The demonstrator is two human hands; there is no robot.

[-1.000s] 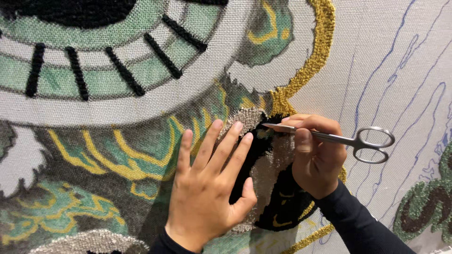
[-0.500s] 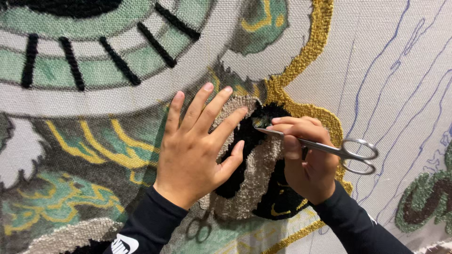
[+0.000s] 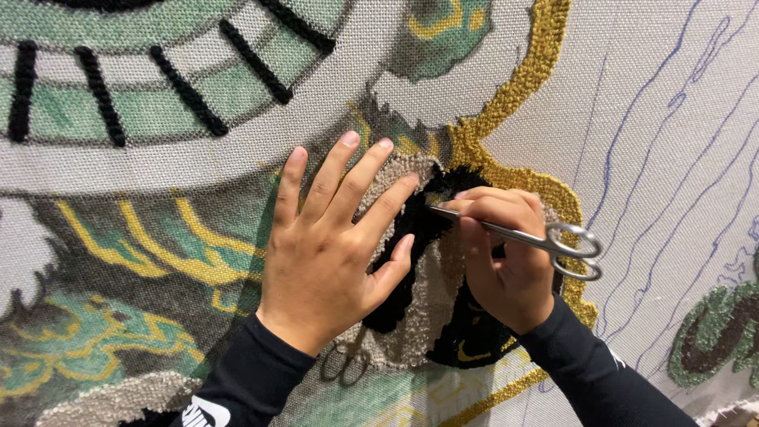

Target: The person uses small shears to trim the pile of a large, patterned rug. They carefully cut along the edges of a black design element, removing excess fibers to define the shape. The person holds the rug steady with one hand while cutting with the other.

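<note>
Scissors (image 3: 522, 236) pinched in right hand (image 3: 506, 261), blades seemingly shut | left hand (image 3: 328, 253) fingers spread flat on rug (image 3: 118, 237)

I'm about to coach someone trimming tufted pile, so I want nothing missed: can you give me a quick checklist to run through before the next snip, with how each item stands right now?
1. Left hand flat on the backing cloth, steadying it: ok.
2. Left fingertips away from the scissors tips: not ok, the index fingertip lies right beside them.
3. Scissor tips on the black pile: ok.
4. Right hand with fingers through the loops: not ok, it pinches the blades and both loops stand free.
5. Blades open or shut: cannot tell, the fingers hide them.
6. Gold border away from the tips: ok.
</note>
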